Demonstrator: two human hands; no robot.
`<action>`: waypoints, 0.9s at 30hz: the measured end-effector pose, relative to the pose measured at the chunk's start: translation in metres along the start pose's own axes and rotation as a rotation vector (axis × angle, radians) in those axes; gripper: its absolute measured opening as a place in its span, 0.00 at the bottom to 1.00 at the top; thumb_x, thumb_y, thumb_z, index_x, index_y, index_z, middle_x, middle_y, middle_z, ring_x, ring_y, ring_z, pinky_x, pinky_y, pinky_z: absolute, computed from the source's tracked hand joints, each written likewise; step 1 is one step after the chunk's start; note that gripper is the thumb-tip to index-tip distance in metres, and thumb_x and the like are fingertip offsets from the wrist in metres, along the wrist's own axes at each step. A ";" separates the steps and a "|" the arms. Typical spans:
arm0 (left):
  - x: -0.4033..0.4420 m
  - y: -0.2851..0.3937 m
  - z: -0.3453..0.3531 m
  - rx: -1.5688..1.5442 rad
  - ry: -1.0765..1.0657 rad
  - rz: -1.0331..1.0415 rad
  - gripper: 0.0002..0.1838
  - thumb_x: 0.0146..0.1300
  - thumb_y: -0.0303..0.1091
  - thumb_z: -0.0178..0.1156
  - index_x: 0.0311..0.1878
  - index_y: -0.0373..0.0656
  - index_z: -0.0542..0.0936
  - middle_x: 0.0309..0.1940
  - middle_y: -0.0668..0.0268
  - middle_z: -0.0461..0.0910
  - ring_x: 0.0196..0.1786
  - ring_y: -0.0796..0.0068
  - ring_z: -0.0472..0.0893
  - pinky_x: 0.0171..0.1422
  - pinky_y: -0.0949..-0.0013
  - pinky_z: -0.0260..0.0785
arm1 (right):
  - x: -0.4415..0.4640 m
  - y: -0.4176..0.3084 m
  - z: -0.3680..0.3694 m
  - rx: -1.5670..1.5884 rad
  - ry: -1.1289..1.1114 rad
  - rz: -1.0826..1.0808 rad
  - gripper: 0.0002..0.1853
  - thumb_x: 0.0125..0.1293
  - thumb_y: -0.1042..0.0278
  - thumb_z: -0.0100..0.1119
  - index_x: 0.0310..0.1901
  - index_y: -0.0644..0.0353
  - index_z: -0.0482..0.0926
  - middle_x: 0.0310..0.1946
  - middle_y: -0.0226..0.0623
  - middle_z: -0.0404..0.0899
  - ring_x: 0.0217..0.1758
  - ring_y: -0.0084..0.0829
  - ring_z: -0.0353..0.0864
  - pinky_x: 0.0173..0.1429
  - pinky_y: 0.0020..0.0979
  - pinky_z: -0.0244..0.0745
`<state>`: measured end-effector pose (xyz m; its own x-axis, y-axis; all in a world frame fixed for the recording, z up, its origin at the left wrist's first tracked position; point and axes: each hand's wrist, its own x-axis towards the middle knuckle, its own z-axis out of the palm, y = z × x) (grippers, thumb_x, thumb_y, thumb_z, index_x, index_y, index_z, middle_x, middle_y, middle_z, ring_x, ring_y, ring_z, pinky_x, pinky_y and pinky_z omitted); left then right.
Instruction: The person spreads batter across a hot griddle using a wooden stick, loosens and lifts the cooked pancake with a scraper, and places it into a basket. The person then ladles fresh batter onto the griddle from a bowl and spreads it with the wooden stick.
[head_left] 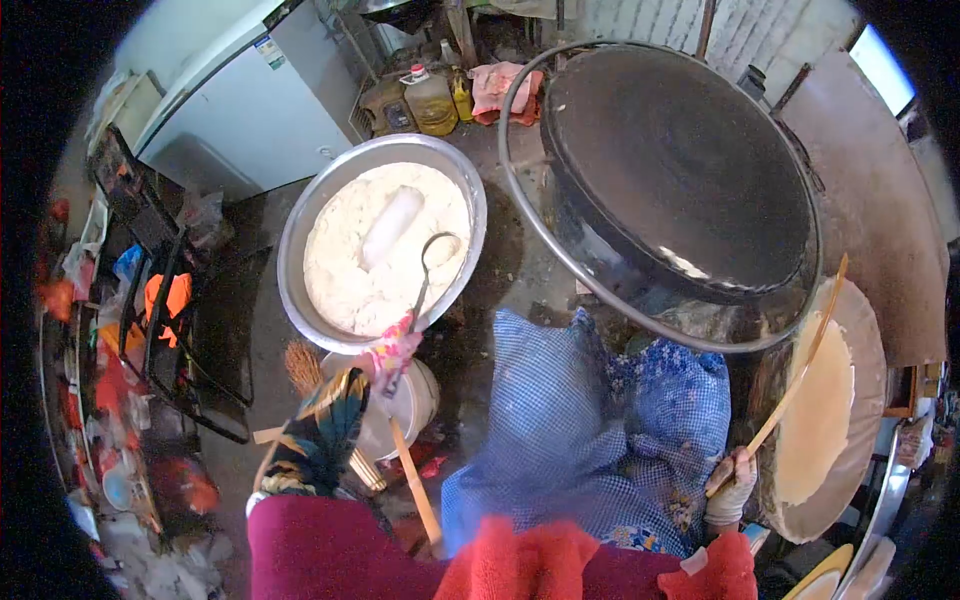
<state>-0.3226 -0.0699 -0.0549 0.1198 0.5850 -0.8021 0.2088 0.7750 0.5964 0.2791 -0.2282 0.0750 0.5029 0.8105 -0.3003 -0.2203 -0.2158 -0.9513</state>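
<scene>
At your far left stands a black metal frame (165,330) with an orange cloth (168,300) hung on it, and behind it a white cabinet (245,110). Next, on the floor, sits a wide metal basin (292,250) filled with a pale, doughy mass (340,220); a whitish oblong lump (392,228) lies on top, near the middle.

Your left hand (393,358), in a pink patterned covering, is closed around the handle of a ladle (425,278) at the basin's near rim. The ladle's bowl is over the basin's right part; you cannot tell whether it touches the mass. Just below your hand is a pale bucket (425,395), with a flat wooden stick (415,480) slanting from it toward you.

A blue checked cloth (550,390) covers your lap. Ahead and right of it, a large round dark griddle (680,160) stands inside a metal ring (504,130).

Your right hand (738,480), pale wrapping at its wrist, grips the lower end of a long thin wooden rod (800,381). The rod slants up and right across the left side of a thin tan sheet (828,420), which lies on a round pale surface (872,340).
</scene>
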 end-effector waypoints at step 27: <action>-0.164 0.011 0.075 -1.054 0.114 0.447 0.05 0.70 0.39 0.47 0.40 0.51 0.70 0.17 0.77 0.60 0.15 0.86 0.60 0.12 0.84 0.52 | 0.051 -0.019 0.131 0.131 -0.459 0.078 0.10 0.64 0.62 0.55 0.39 0.57 0.68 0.17 0.28 0.69 0.13 0.24 0.70 0.16 0.26 0.69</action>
<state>-0.2669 -0.1751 0.0811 -0.1207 0.8349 -0.5370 -0.7520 0.2762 0.5985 0.1997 -0.1114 0.0868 0.0664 0.9575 -0.2806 -0.3608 -0.2391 -0.9015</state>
